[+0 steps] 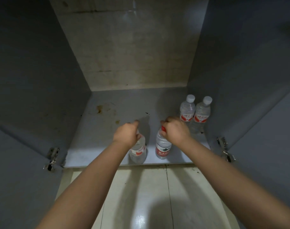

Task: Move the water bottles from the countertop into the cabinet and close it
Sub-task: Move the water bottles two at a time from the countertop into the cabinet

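Grey laminate cabinet floor (pixel 107 123) carries 4 ribbed clear plastic bottles: 2 white-capped ones (pixel 194 113) far right, and 2 near the front edge. My left hand (pixel 126 133) grasps one (pixel 138 151) by its neck, my right hand (pixel 176 129) clasps the red-capped one (pixel 163 146). I judge placing underway; next I let go, withdraw, swing both doors closed.

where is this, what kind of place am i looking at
Likely a home kitchen: the inside of a low grey cabinet with both doors open on metal hinges, water bottles on its floor, and pale floor tiles in front.
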Action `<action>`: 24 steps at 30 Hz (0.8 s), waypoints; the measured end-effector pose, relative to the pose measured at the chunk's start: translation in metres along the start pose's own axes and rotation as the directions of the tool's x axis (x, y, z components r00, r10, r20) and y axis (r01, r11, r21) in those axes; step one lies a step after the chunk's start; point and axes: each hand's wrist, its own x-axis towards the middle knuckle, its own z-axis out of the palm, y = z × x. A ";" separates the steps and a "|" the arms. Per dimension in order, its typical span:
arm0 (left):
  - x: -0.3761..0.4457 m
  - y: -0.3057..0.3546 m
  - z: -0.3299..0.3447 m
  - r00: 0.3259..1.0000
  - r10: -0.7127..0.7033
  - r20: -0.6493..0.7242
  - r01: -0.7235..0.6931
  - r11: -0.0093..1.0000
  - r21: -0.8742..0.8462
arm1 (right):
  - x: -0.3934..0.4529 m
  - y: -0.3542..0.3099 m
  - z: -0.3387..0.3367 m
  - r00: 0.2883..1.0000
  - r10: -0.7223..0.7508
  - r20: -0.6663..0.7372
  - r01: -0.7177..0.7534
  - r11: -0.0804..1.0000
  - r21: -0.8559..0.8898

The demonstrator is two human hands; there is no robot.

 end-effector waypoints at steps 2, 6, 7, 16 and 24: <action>0.003 0.002 0.002 0.999 -0.030 -0.016 0.030 1.000 -0.001 | 0.000 -0.002 0.001 1.000 0.019 -0.020 -0.020 1.000 -0.007; 0.005 -0.006 0.007 0.999 0.048 0.014 -0.048 0.999 -0.025 | -0.001 0.001 0.002 1.000 0.028 0.005 -0.029 0.999 0.031; 0.004 -0.010 0.008 0.995 0.096 0.024 -0.096 0.995 -0.029 | -0.001 0.002 0.002 1.000 0.019 0.016 -0.020 0.999 0.041; 0.002 -0.028 0.007 0.993 0.119 0.025 -0.117 0.989 -0.087 | 0.000 0.006 0.004 0.996 -0.054 0.068 0.049 0.996 0.081; -0.001 -0.030 -0.006 0.983 0.145 0.112 -0.143 0.990 -0.018 | -0.002 0.003 -0.004 0.993 -0.059 0.100 0.049 0.994 0.099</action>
